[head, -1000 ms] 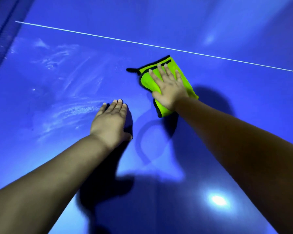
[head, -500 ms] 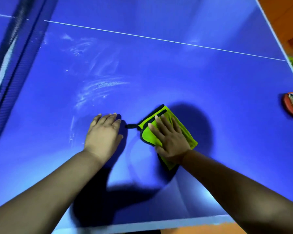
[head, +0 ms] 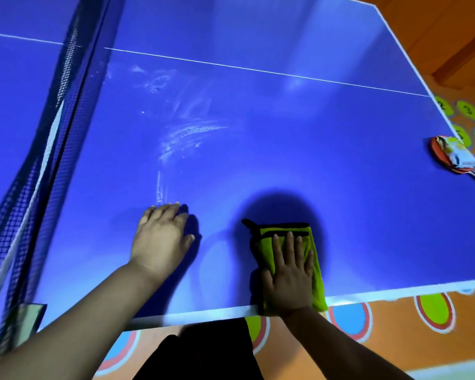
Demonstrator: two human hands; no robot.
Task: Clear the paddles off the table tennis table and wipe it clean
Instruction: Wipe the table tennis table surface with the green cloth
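A bright green cloth (head: 317,272) with black trim lies on the blue table tennis table (head: 285,149), right at its near edge. My right hand (head: 288,272) presses flat on the cloth with straight fingers. To its left, my left hand (head: 161,237) rests flat on the bare table surface and holds nothing. Red paddles (head: 447,157) lie stacked at the table's right edge with a small crumpled wrapper (head: 457,152) on top. White dusty smears (head: 187,133) mark the table beyond my left hand.
The black net (head: 47,149) and its post clamp (head: 29,316) run along the left. A white centre line (head: 258,68) crosses the far table. Below the near edge is an orange floor mat (head: 395,338) with coloured circles.
My right hand has dragged the cloth toward me and rightward to the near table edge. My left hand stays flat on the table. The view has pulled back, showing the paddles and floor.
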